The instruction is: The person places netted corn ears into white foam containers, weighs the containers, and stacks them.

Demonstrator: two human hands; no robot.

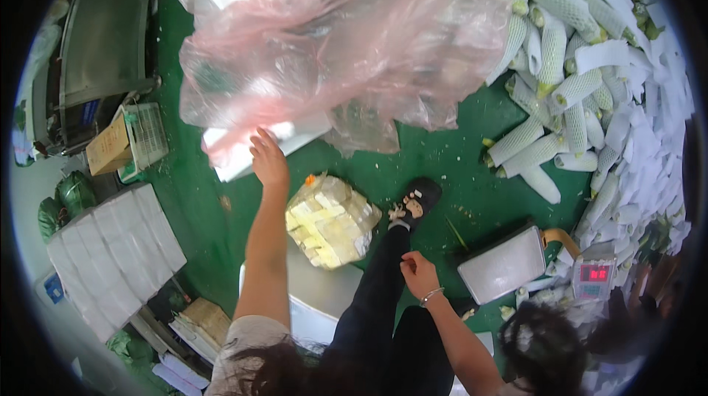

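Observation:
My left hand (270, 161) reaches forward, its fingertips at the edge of a crumpled pink translucent plastic sheet (332, 58) lying over a white foam box (229, 161). Whether the fingers pinch the film cannot be seen. My right hand (421, 274), with a bracelet at the wrist, hangs beside my dark-trousered leg (373, 285). Its fingers are curled in, and nothing shows in them. Between my left forearm and my shoe (420, 202) sits a lumpy block (332, 222) covered in yellowish packing tape.
Long pale-green vegetables in white foam nets (553, 97) are heaped at right. Nearby stands a platform scale (503, 266) with a red-lit display (594, 273). Another person's head (542, 340) shows at lower right. Stacked white foam boxes (116, 263) and a plastic crate (148, 136) stand left on the green floor (210, 230).

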